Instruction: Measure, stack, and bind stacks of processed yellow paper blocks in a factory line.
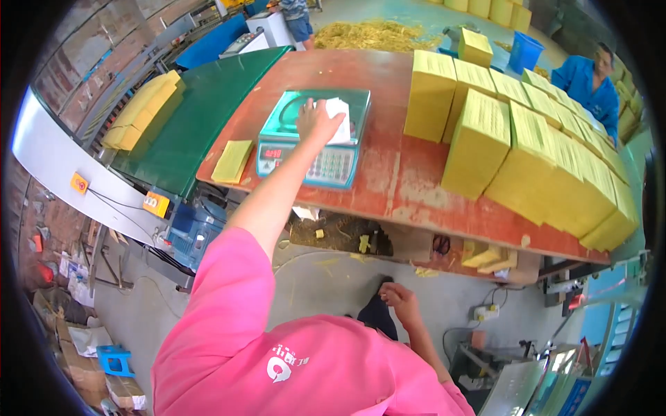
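- A person in a pink shirt stretched the left hand (317, 122) far forward, arm nearly straight, from the lower edge of the view up over a red-brown table (388, 187).
- That hand lay on the platform of a teal weighing scale (316, 139), its fingers curled over the near edge of a white piece of paper (339, 119) that sat on the scale's pan; the fingers pressed together onto the sheet.
- The scale stood near the table's front edge, its keypad and red display facing the person.
- The right hand (397, 297) hung low beside the body, below the table's edge, wrist bent, fingers loosely curled and holding nothing.
- A flat yellow packet (232, 161) lay just left of the scale, at the table's corner.
- Rows of upright yellow blocks (527, 152) filled the table's right side, well apart from the scale.
- A green conveyor belt (201, 118) ran alongside the table's left, with more yellow bundles (142, 111) stacked on its far side.
- Another person in a blue jacket (590, 87) stood beyond the blocks at the far right.
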A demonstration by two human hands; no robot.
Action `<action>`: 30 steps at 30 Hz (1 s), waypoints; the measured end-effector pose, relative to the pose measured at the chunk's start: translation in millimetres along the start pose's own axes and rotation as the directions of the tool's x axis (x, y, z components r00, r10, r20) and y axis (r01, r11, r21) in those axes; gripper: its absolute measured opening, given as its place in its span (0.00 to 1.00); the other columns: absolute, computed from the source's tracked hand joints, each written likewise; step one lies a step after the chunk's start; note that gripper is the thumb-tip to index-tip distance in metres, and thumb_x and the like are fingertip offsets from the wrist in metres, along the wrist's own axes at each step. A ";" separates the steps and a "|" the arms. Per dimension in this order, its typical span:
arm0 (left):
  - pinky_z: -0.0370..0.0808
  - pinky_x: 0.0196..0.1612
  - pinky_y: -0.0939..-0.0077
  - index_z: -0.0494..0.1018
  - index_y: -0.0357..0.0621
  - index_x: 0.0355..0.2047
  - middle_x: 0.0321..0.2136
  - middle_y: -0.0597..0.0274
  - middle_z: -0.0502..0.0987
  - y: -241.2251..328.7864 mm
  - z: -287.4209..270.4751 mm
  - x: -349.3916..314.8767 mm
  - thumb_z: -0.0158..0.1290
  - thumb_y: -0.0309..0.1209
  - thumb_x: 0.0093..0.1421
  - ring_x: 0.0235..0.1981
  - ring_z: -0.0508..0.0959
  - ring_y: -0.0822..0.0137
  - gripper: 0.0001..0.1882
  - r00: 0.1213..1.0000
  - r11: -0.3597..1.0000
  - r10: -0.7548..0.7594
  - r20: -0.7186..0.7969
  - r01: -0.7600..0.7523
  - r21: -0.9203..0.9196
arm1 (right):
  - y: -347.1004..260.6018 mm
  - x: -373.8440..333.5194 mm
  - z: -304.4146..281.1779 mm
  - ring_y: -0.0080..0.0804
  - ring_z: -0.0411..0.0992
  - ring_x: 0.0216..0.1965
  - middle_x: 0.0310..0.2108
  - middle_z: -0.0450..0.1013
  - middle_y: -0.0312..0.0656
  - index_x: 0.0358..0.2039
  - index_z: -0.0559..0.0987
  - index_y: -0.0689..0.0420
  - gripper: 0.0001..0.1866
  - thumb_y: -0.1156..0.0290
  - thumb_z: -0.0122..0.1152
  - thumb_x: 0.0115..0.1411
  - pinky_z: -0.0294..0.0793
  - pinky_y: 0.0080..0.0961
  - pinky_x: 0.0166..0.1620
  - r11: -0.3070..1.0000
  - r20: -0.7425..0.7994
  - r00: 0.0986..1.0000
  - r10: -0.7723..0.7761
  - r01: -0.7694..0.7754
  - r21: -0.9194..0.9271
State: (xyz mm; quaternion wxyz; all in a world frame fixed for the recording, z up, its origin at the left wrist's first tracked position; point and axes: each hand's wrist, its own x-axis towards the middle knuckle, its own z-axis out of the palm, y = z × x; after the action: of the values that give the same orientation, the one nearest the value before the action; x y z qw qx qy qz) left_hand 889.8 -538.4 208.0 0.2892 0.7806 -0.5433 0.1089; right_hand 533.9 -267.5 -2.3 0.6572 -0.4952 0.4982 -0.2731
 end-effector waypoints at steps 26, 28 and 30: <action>0.62 0.60 0.53 0.71 0.37 0.29 0.55 0.43 0.71 -29.8 45.9 8.0 0.53 0.27 0.57 0.58 0.66 0.38 0.05 0.983 0.827 -0.186 0.003 0.158 -0.540 | -323.2 290.1 52.2 0.41 0.77 0.37 0.37 0.77 0.49 0.44 0.79 0.60 0.13 0.73 0.56 0.59 0.75 0.33 0.41 0.659 0.161 0.773 -0.614 0.614 -0.434; 0.63 0.59 0.54 0.71 0.38 0.30 0.53 0.43 0.72 -27.7 44.6 6.1 0.53 0.26 0.57 0.57 0.67 0.40 0.04 0.979 0.802 -0.205 -0.016 0.158 -0.576 | -319.9 300.6 65.2 0.46 0.76 0.38 0.38 0.76 0.49 0.44 0.79 0.59 0.13 0.73 0.56 0.58 0.75 0.35 0.42 0.580 0.157 0.742 -0.652 0.621 -0.527; 0.66 0.56 0.57 0.72 0.39 0.37 0.50 0.45 0.74 -24.5 41.1 6.5 0.53 0.23 0.56 0.53 0.70 0.45 0.08 0.975 0.783 -0.217 -0.043 0.147 -0.604 | -319.4 300.8 74.4 0.50 0.75 0.38 0.39 0.76 0.49 0.44 0.80 0.58 0.14 0.72 0.56 0.57 0.75 0.38 0.42 0.496 0.161 0.712 -0.683 0.615 -0.613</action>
State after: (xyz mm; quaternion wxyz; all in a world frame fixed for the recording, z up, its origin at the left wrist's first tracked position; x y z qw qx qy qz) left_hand 908.8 -560.9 169.7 0.5586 0.6913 -0.4552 -0.0531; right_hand 752.3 -610.9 177.8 0.2743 -0.8193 0.3689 -0.3427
